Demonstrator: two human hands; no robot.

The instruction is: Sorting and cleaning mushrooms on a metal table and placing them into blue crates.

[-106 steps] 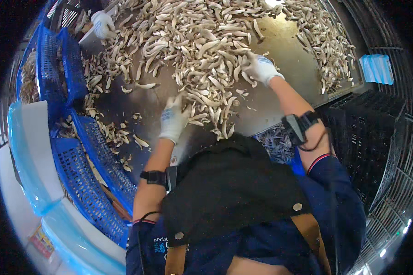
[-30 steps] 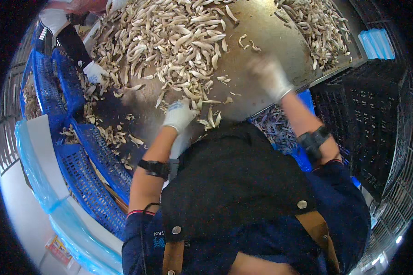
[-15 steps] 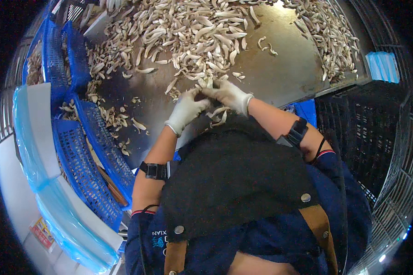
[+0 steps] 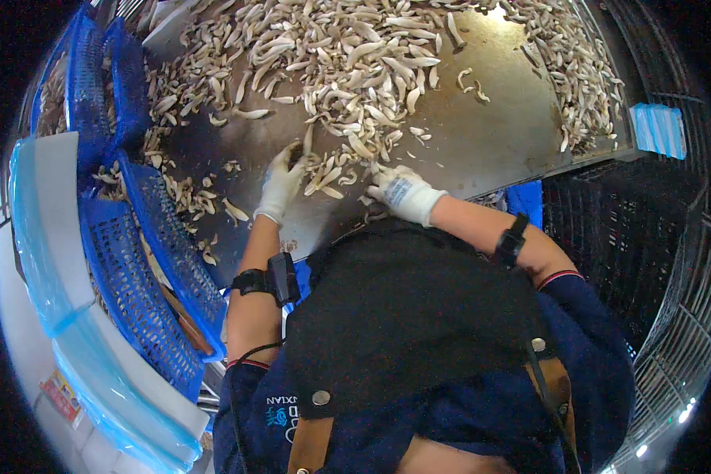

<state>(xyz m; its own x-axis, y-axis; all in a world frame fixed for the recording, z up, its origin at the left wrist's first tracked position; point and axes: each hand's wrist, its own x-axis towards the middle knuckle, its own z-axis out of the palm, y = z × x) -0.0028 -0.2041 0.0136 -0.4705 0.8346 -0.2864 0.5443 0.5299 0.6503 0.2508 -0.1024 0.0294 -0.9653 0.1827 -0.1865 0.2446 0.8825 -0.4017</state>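
Observation:
Many pale, elongated mushrooms point(image 4: 355, 95) with greyish-brown ends lie heaped on a metal table point(image 4: 498, 103). My left hand point(image 4: 280, 186), in a white glove, is at the near left edge of the heap. Its thumb and forefinger are apart, with the tips close to an upright-lying mushroom point(image 4: 308, 141). Opposite it, my white-gloved right hand point(image 4: 407, 194) has its fingers bent together at the near right edge of the heap. What those fingers hold, if anything, cannot be made out. A small cluster of mushrooms point(image 4: 332, 175) lies between both hands.
Blue perforated baskets point(image 4: 146, 308) stand along the left, some with mushrooms in them. Another mushroom pile point(image 4: 581, 79) covers the table's right end. Black crates point(image 4: 608, 213) are stacked at the right, near a blue plastic-wrapped pack point(image 4: 659, 130). White slabs in blue film point(image 4: 126, 387) stand at far left.
My hands, together over a mushroom before, have parted: the left moved left to the heap's edge, the right slightly right and down. Mushrooms now lie between them.

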